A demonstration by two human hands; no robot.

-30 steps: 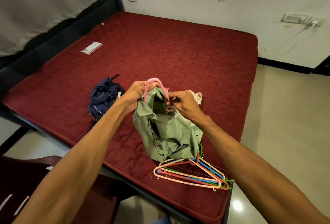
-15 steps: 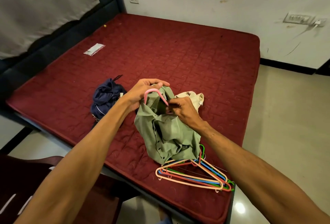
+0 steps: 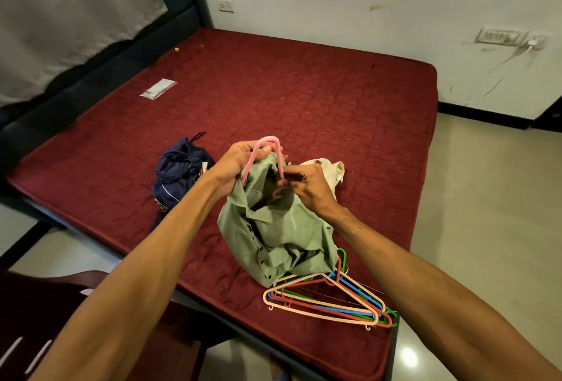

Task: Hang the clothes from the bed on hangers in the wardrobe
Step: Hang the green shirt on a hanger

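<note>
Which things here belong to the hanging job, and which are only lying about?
For the job: green shirt and pink hanger, held by left hand and right hand; navy garment, cream garment and stack of hangers on the bed.
Lying about: plastic packet and small yellow bit on the bed; switch panel on the wall.

No legible text anywhere — small label (image 3: 203,168) on navy garment (image 3: 179,167), left of centre, too blurred; dark mark (image 3: 317,162) on cream garment (image 3: 330,169) unreadable.
</note>
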